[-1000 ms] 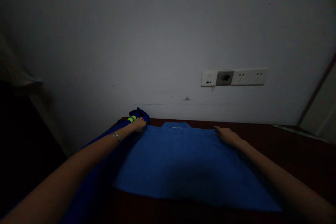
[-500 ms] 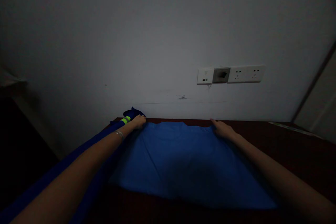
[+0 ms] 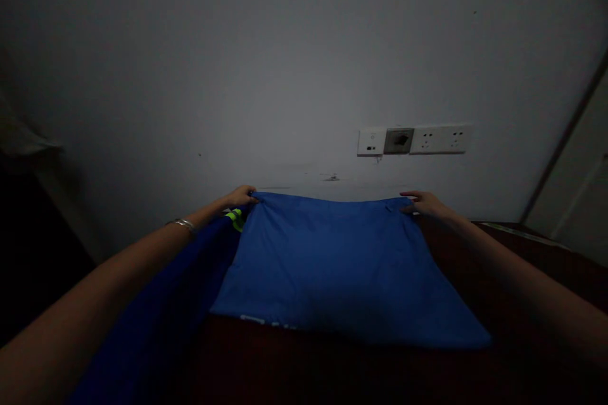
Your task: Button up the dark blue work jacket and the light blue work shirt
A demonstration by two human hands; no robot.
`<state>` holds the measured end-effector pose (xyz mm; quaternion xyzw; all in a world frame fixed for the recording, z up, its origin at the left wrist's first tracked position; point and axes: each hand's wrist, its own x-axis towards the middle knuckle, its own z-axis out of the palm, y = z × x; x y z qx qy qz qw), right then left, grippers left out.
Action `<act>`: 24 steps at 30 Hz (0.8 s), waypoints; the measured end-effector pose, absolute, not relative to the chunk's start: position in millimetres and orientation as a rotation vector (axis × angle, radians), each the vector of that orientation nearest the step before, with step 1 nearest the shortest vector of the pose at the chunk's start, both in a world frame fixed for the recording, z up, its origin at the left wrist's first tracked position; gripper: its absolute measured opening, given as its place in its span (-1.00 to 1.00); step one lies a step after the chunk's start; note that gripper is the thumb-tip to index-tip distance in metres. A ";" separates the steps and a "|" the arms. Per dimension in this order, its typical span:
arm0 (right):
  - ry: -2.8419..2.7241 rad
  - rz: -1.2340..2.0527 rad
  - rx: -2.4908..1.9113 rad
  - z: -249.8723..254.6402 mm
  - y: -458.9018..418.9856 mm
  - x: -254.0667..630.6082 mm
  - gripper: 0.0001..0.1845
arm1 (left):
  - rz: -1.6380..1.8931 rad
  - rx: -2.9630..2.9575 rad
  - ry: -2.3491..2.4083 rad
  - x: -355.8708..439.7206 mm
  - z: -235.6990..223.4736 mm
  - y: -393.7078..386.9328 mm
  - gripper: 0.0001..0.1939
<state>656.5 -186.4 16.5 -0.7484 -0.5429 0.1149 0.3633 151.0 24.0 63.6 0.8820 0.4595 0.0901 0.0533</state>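
A blue shirt point(image 3: 332, 253) is stretched between my two hands, its far edge raised off the dark table and its near edge hanging low. White print shows at the near left edge. My left hand point(image 3: 243, 195) pinches the far left corner. At the far right corner, the fingers of my right hand point(image 3: 422, 204) are closed on the cloth. Below my left forearm lies a darker blue garment point(image 3: 190, 285) with a bright yellow-green stripe.
Behind the table point(image 3: 266, 367) rises a grey-white wall point(image 3: 285, 63). A row of sockets and switches point(image 3: 399, 141) is set in it, right of centre. A pale strip point(image 3: 527, 233) lies along the table's far right edge.
Both hands have lifted the far edge of the blue shirt up from the table. They are slightly wider apart. White print now shows at the near edge.
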 end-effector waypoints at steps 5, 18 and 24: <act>-1.436 0.818 -1.647 63.2 -259.8 646.6 -0.40 | 0.647 2.197 1.098 117.8 116.5 -34.1 -0.62; -1.722 1.249 -1.883 71.2 -464.0 593.2 -0.55 | -0.561 1.797 0.972 53.5 145.3 -226.9 -0.65; -1.956 1.551 -1.870 25.0 -488.4 547.0 -0.46 | -0.971 1.810 0.835 70.0 72.6 -249.3 -0.68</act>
